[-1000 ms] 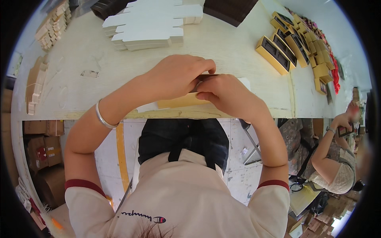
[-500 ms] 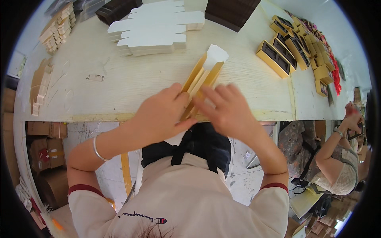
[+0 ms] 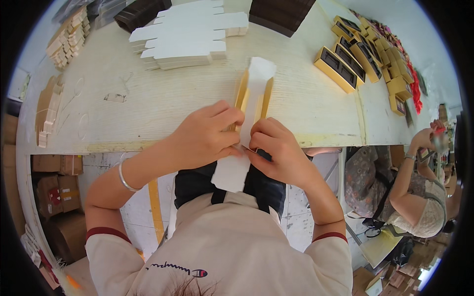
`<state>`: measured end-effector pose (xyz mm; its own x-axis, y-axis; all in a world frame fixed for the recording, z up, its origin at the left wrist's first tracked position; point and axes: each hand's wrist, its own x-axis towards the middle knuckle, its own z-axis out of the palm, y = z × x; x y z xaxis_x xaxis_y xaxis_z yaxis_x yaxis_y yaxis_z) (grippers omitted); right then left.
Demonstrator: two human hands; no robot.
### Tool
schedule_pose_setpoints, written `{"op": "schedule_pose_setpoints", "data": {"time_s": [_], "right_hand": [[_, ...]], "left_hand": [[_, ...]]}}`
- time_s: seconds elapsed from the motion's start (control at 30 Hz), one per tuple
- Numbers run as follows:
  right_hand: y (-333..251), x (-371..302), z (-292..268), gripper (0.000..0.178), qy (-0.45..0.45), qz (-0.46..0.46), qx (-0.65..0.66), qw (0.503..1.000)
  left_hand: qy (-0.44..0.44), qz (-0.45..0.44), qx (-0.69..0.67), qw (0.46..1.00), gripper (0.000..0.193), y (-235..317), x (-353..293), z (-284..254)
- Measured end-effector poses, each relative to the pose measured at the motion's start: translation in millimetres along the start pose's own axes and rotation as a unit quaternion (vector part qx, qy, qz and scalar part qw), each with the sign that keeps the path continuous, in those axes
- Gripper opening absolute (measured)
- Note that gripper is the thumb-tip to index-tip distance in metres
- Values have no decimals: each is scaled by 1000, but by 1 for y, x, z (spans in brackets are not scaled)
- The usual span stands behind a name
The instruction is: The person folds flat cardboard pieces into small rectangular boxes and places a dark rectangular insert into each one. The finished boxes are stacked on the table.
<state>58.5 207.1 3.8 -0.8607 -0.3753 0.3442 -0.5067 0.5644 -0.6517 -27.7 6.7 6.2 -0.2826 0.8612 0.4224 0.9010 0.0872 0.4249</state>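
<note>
A long narrow cardboard box (image 3: 255, 98), white inside with gold side walls, lies across the table's front edge. Its white end flaps stick out, one on the far side and one over my lap. My left hand (image 3: 215, 130) pinches the left wall and near corner. At the opposite near corner, my right hand (image 3: 271, 148) has its fingers bent and closed on the box's edge. Both thumbs meet close together at the near end, where the small folds are partly hidden by my fingers.
A stack of flat white box blanks (image 3: 185, 34) lies beyond, beside dark brown trays (image 3: 279, 15). Gold boxes with dark inserts (image 3: 335, 69) crowd the right side. Cut cardboard pieces (image 3: 48, 111) stand at the left. Another person's arm (image 3: 405, 167) shows at far right.
The box has turned from slanting to nearly straight, and its walls are spread wider. My right hand has come down from over the box to its near right corner.
</note>
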Motion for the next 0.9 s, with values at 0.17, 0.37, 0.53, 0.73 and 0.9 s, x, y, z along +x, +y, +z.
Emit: {"op": "schedule_pose_setpoints", "data": {"time_s": [0.17,0.37,0.53,0.73,0.9], "right_hand": [[-8,2,-5,14,-35,58,0,998],[-15,-10,-11,38,-48,71,59,995],[-19,-34,5,55,21,18,-48,998],[2,-33,19,39,130,-93,-118,980],[7,-16,27,12,199,-16,79,977]], "left_hand": [[-3,-160,-181,970,29,9,6,11],[20,-152,-210,966,21,7,4,16],[-12,-166,-151,974,17,11,5,11],[-95,-236,-341,905,20,6,12,-11],[-160,-284,-352,877,39,8,8,-13]]}}
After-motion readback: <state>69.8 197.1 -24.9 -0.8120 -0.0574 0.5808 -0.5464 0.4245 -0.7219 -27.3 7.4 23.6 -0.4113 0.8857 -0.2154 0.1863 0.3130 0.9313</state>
